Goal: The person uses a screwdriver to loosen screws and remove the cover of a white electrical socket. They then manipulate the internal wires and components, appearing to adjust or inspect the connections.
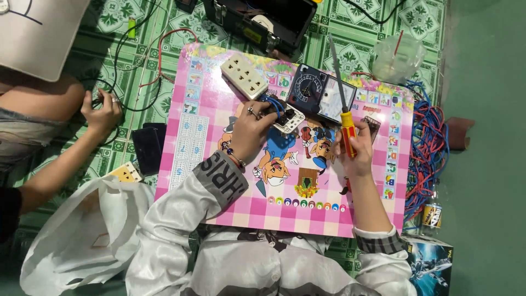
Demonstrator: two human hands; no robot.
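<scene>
The left hand [249, 131] pins a small white socket [289, 118] with blue wires flat on the pink board [192, 137], steadying it. The right hand [353, 151] grips a screwdriver [343, 104], its tip pointing far, beside the meter [320, 94].

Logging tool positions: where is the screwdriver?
Head view, right of centre: the screwdriver is upright in the right hand, beside the multimeter.

Green patterned floor mat [350, 52] with leaf-and-square tiles spreads under everything, and plain green floor [487, 164] runs down the right side. A pink checked cartoon-print board [189, 159] lies flat on the mat. Lighting is even and bright, with soft shadows only.
</scene>
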